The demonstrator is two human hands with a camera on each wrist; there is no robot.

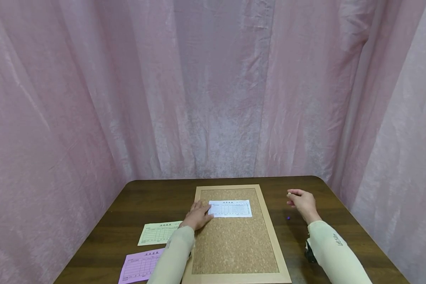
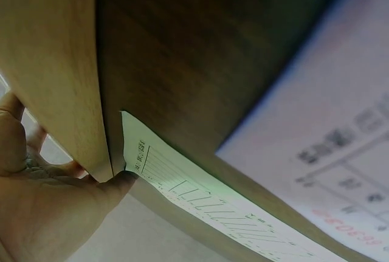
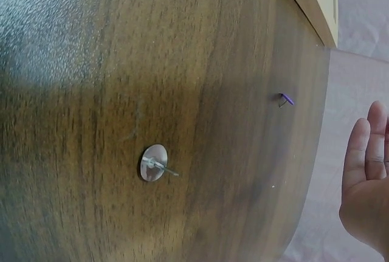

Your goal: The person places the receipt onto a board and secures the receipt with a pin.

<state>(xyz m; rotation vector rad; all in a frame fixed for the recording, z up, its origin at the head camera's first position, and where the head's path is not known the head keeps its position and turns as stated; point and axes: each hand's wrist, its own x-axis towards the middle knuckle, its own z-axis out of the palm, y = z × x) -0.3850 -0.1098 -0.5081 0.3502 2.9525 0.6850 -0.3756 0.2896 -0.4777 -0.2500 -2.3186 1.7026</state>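
Observation:
On the left side of the cork board [image 1: 234, 248] lies my left hand [image 1: 197, 217], fingers spread, touching the left end of a white printed slip [image 1: 230, 209]. In the left wrist view the same hand [image 2: 48, 195] reaches over the wooden frame [image 2: 51, 49]. To the right of the board, above the table, my right hand [image 1: 303, 203] pinches a small pale thumbtack [image 1: 289, 194] between thumb and fingertips. Below that hand a purple thumbtack [image 1: 288, 217] lies on the table. The right wrist view also shows a silvery-pink thumbtack [image 3: 154, 162], point up.
A green printed slip [image 1: 156, 233] and a purple printed slip [image 1: 140, 266] lie left of the board, partly covered by the left sleeve. The dark wooden table [image 1: 156, 197] ends at a pink curtain [image 1: 227, 98].

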